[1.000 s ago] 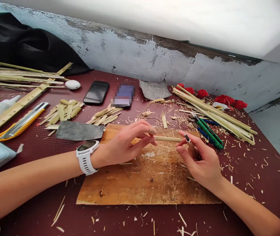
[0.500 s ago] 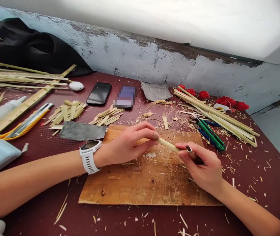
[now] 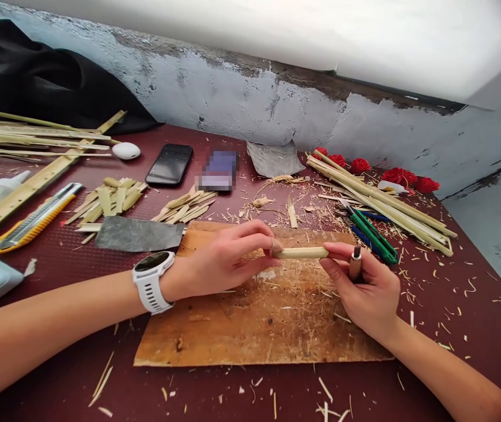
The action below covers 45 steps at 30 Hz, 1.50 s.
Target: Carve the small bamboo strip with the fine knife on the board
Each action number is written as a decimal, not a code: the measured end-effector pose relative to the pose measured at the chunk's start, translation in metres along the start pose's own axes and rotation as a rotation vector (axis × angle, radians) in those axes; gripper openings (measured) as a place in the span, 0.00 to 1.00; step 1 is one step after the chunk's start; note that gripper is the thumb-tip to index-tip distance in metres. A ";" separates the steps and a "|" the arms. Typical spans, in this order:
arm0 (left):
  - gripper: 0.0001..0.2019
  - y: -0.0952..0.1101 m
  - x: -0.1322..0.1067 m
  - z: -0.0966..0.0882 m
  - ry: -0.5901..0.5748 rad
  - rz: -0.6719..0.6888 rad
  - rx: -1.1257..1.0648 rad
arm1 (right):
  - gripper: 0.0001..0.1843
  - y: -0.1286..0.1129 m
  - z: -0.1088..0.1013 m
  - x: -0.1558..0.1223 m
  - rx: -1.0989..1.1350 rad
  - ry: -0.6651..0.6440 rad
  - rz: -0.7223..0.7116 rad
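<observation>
A short pale strip of split stalk [image 3: 301, 253] lies level between my two hands, above the worn wooden board [image 3: 215, 334]. My left hand [image 3: 228, 258] is closed in a pinch on the strip's left end; a brownish patch shows at its fingertips, too small to name. At the right end, my right hand [image 3: 371, 293] pinches the strip between thumb and forefinger. A small tool with a wooden handle and dark tip [image 3: 355, 264] also sits in the right hand, upright behind the thumb; its lower part is hidden in the palm.
Left of the board lie grey sandpaper [image 3: 145, 234], small stalk pieces [image 3: 109, 202] and a yellow cutter [image 3: 34, 220]. Behind are a black phone [image 3: 170, 164] and a blurred one [image 3: 219, 170]. A green cutter [image 3: 373, 234], long stalks [image 3: 378, 202] and red flowers [image 3: 393, 174] lie right.
The strip has turned from slanting down to the right to nearly level, its right end rising. The tool in my right hand now stands more upright. The view has shifted slightly.
</observation>
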<state>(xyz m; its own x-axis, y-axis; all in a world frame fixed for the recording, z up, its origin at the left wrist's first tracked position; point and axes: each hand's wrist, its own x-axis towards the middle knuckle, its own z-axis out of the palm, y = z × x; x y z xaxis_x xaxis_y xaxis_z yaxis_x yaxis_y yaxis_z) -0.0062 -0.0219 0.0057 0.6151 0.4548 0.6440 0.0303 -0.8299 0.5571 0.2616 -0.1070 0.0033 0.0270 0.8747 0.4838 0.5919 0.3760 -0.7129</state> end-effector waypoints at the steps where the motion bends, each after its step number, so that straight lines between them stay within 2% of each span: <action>1: 0.07 0.000 0.000 0.000 -0.007 -0.008 0.001 | 0.11 0.000 0.000 0.001 0.004 0.003 0.009; 8: 0.05 -0.001 -0.002 0.000 -0.001 -0.046 -0.003 | 0.03 -0.007 -0.001 0.005 -0.014 -0.033 -0.011; 11: 0.05 -0.002 -0.002 0.000 -0.007 -0.057 -0.010 | 0.04 -0.011 -0.001 0.007 -0.028 -0.053 -0.024; 15: 0.05 -0.001 -0.001 0.000 -0.023 -0.045 -0.013 | 0.05 -0.011 -0.001 0.006 -0.066 -0.014 -0.055; 18: 0.05 0.000 0.001 0.000 -0.037 -0.047 0.008 | 0.03 -0.008 -0.004 0.005 -0.045 -0.021 -0.116; 24: 0.07 0.000 0.001 -0.001 -0.038 -0.067 0.069 | 0.21 -0.004 -0.006 0.007 0.158 -0.329 -0.366; 29: 0.16 0.002 0.000 -0.003 -0.072 -0.084 -0.025 | 0.18 -0.010 -0.004 0.011 0.149 -0.411 -0.441; 32: 0.12 0.002 -0.001 -0.001 -0.061 -0.188 -0.171 | 0.20 -0.012 -0.006 0.011 0.121 -0.407 -0.408; 35: 0.16 -0.001 -0.001 0.001 0.018 -0.334 -0.388 | 0.18 -0.009 -0.007 0.007 0.037 -0.365 -0.305; 38: 0.15 -0.004 -0.001 0.002 0.066 -0.394 -0.432 | 0.18 -0.006 -0.006 0.003 -0.083 -0.297 -0.208; 41: 0.08 -0.004 0.001 0.001 -0.018 -0.269 -0.262 | 0.20 -0.005 -0.003 0.002 -0.158 -0.269 -0.193; 45: 0.11 -0.003 0.000 0.000 -0.148 -0.050 -0.043 | 0.21 -0.005 -0.001 0.004 -0.186 -0.304 -0.242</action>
<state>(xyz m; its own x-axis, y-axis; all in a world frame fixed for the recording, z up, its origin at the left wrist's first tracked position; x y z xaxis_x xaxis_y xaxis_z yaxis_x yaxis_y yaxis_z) -0.0061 -0.0196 0.0043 0.7234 0.4397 0.5324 0.0318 -0.7915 0.6104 0.2597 -0.1062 0.0097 -0.3525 0.8289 0.4344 0.6880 0.5442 -0.4801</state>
